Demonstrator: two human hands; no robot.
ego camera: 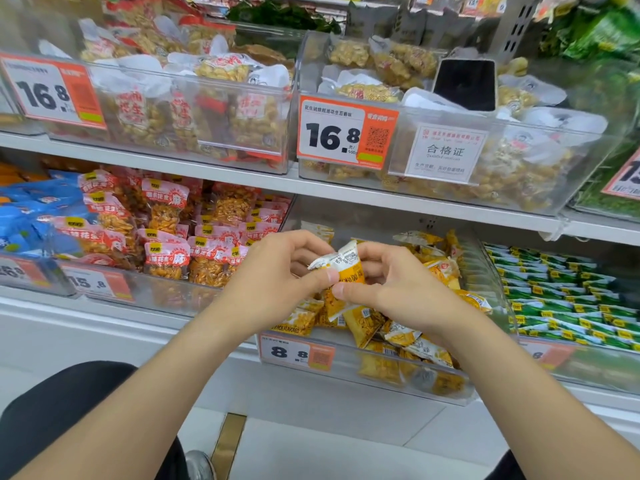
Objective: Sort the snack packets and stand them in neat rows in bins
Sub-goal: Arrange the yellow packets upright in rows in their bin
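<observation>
A small yellow-and-white snack packet [348,266] is held upright between both my hands above a clear plastic bin [485,271] on the lower shelf. My left hand [277,271] pinches its left edge with thumb and fingers. My right hand [391,278] pinches its right side, thumb in front. In the bin below lie several more yellow packets [367,323], jumbled and lying at angles, partly hidden by my hands and wrists.
Left of it is a bin of red peanut packets [194,244], then blue packets [27,216]. A bin of green packets [561,292] in rows is on the right. The upper shelf holds clear bins of peanut bags [214,109] with price tags [346,129]. White floor lies below.
</observation>
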